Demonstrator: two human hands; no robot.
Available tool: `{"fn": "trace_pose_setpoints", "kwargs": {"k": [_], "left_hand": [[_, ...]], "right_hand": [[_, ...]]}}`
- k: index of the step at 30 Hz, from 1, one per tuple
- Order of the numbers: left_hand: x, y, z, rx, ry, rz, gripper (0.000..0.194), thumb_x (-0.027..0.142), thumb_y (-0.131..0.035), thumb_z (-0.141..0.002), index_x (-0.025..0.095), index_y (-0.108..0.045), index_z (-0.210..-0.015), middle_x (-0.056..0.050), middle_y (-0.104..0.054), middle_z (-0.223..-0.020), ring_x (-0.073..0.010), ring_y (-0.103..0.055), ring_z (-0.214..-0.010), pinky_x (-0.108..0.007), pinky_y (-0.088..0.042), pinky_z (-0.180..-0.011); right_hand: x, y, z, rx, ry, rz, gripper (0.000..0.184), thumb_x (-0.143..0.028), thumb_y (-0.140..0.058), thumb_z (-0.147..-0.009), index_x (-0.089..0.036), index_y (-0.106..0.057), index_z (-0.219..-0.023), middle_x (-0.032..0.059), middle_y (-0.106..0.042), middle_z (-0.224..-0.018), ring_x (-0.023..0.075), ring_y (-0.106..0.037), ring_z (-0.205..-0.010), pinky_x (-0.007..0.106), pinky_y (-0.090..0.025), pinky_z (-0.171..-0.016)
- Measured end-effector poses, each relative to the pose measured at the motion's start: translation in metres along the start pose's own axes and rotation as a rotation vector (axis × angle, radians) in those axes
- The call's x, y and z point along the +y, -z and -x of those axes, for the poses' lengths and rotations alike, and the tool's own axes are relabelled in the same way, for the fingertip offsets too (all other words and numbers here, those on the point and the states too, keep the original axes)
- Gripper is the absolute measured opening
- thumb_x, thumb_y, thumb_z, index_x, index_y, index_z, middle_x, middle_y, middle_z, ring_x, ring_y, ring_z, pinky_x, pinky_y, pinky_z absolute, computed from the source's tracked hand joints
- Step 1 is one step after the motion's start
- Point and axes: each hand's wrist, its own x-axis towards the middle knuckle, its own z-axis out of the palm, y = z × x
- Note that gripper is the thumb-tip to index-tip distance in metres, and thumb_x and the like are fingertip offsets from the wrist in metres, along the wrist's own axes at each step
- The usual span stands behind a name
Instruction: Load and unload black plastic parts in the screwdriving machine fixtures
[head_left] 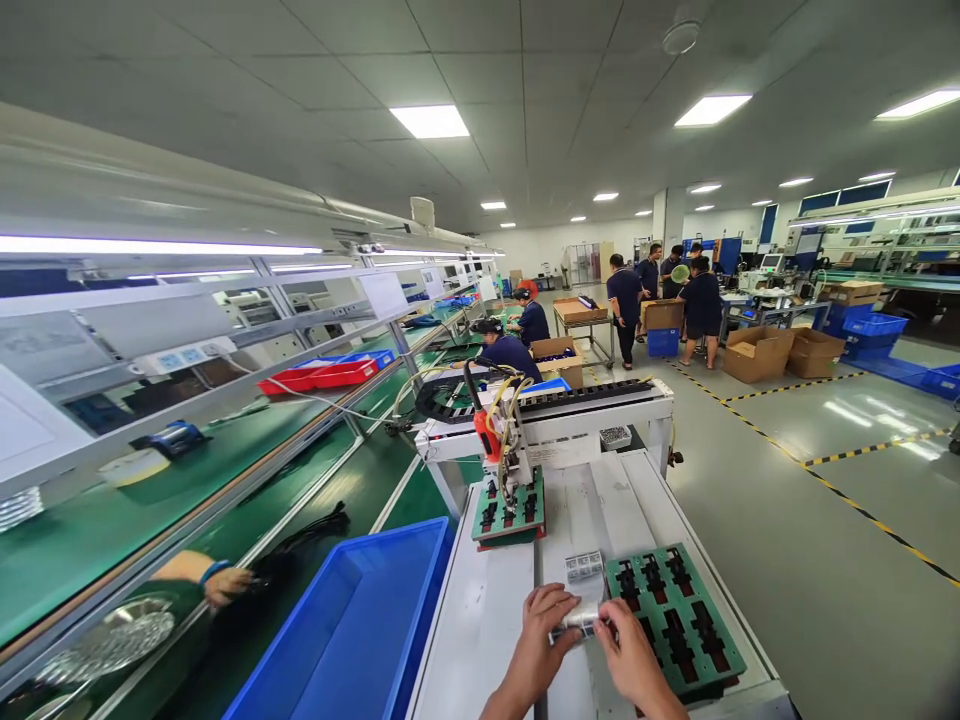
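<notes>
My left hand (541, 640) and my right hand (628, 655) meet low in the view, both pinching a small pale part (581, 620) over the white machine table (487, 620). A second pale part (583, 567) lies just beyond them. Right beside my right hand sits a green fixture plate (679, 620) with rows of black slots. Farther away, a second green fixture (508, 510) sits under the machine's tool head (504, 440).
A blue bin (352, 630) stands left of the table. A green conveyor line (112, 520) runs along the left, where another person's hand (225, 583) rests. Seated workers (510, 350) are farther down the line. People stand among cardboard boxes (757, 352) at the right back.
</notes>
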Motion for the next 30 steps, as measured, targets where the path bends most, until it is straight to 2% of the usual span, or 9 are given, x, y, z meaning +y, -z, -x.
{"fn": "trace_pose_setpoints", "kwargs": {"k": [2, 5, 9, 10, 13, 18, 25, 27, 30], "left_hand": [[0.003, -0.004, -0.002, -0.007, 0.009, 0.021, 0.026, 0.048, -0.075, -0.092, 0.031, -0.084, -0.110, -0.012, -0.081, -0.104, -0.0362, -0.069, -0.112, -0.063, -0.039, -0.115], [0.004, -0.009, -0.004, -0.007, 0.012, 0.060, 0.035, 0.056, -0.067, -0.095, 0.028, -0.086, -0.103, -0.012, -0.079, -0.090, -0.0315, -0.072, -0.093, -0.055, -0.048, -0.105], [0.003, -0.011, -0.006, 0.025, 0.034, 0.147, 0.045, 0.064, -0.066, -0.094, 0.023, -0.086, -0.098, -0.013, -0.078, -0.088, -0.0293, -0.072, -0.087, -0.040, -0.054, -0.083], [0.003, -0.011, -0.006, 0.033, 0.039, 0.170, 0.046, 0.064, -0.066, -0.094, 0.023, -0.085, -0.096, -0.012, -0.078, -0.088, -0.0288, -0.072, -0.087, -0.038, -0.054, -0.080], [0.005, -0.009, -0.007, 0.045, 0.044, 0.220, 0.046, 0.064, -0.068, -0.092, 0.022, -0.084, -0.090, -0.011, -0.078, -0.088, -0.0279, -0.073, -0.086, -0.035, -0.054, -0.079], [0.006, -0.012, -0.007, 0.063, 0.064, 0.244, 0.043, 0.063, -0.069, -0.092, 0.023, -0.083, -0.087, -0.009, -0.076, -0.083, -0.0265, -0.071, -0.083, -0.034, -0.051, -0.077], [0.003, -0.018, -0.006, 0.103, 0.104, 0.273, 0.050, 0.068, -0.067, -0.091, 0.021, -0.084, -0.087, -0.010, -0.076, -0.081, -0.0262, -0.070, -0.079, -0.033, -0.052, -0.071], [0.002, -0.017, -0.005, 0.097, 0.110, 0.285, 0.049, 0.067, -0.067, -0.090, 0.021, -0.084, -0.087, -0.010, -0.078, -0.081, -0.0265, -0.071, -0.080, -0.033, -0.053, -0.072], [0.001, -0.015, -0.005, 0.090, 0.122, 0.304, 0.049, 0.067, -0.068, -0.089, 0.022, -0.084, -0.090, -0.011, -0.081, -0.087, -0.0281, -0.074, -0.085, -0.035, -0.056, -0.077]], "right_hand": [[-0.003, 0.003, 0.001, -0.002, -0.022, -0.011, 0.029, -0.043, -0.045, -0.104, -0.021, -0.063, -0.097, 0.0064, -0.067, -0.090, 0.0248, -0.067, -0.081, 0.036, -0.053, -0.076], [-0.010, 0.008, 0.000, -0.011, -0.043, -0.029, 0.027, -0.041, -0.051, -0.102, -0.021, -0.063, -0.117, 0.0048, -0.069, -0.091, 0.0241, -0.067, -0.080, 0.035, -0.052, -0.076], [-0.017, 0.017, -0.005, -0.039, -0.027, -0.056, 0.020, -0.036, -0.053, -0.101, -0.022, -0.067, -0.096, 0.0052, -0.070, -0.095, 0.0239, -0.067, -0.088, 0.033, -0.051, -0.080], [-0.018, 0.019, -0.006, -0.037, -0.029, -0.059, 0.019, -0.035, -0.054, -0.099, -0.022, -0.068, -0.097, 0.0054, -0.070, -0.095, 0.0240, -0.067, -0.089, 0.033, -0.051, -0.079], [-0.020, 0.022, -0.007, -0.035, -0.022, -0.058, 0.020, -0.033, -0.057, -0.096, -0.021, -0.071, -0.103, 0.0050, -0.068, -0.094, 0.0240, -0.067, -0.086, 0.032, -0.050, -0.076], [-0.022, 0.021, -0.004, 0.013, 0.009, -0.025, 0.027, -0.038, -0.053, -0.101, -0.020, -0.070, -0.090, 0.0065, -0.063, -0.096, 0.0231, -0.066, -0.085, 0.031, -0.047, -0.071], [-0.018, 0.019, -0.004, 0.021, 0.050, 0.044, 0.029, -0.034, -0.050, -0.104, -0.021, -0.068, -0.087, 0.0051, -0.069, -0.088, 0.0236, -0.068, -0.086, 0.032, -0.049, -0.078], [-0.015, 0.017, -0.003, 0.030, 0.056, 0.072, 0.030, -0.036, -0.051, -0.105, -0.021, -0.068, -0.086, 0.0046, -0.070, -0.085, 0.0236, -0.069, -0.082, 0.031, -0.050, -0.075], [-0.012, 0.016, -0.002, 0.044, 0.078, 0.109, 0.028, -0.038, -0.052, -0.107, -0.021, -0.072, -0.096, 0.0051, -0.074, -0.088, 0.0235, -0.071, -0.082, 0.031, -0.053, -0.074]]}}
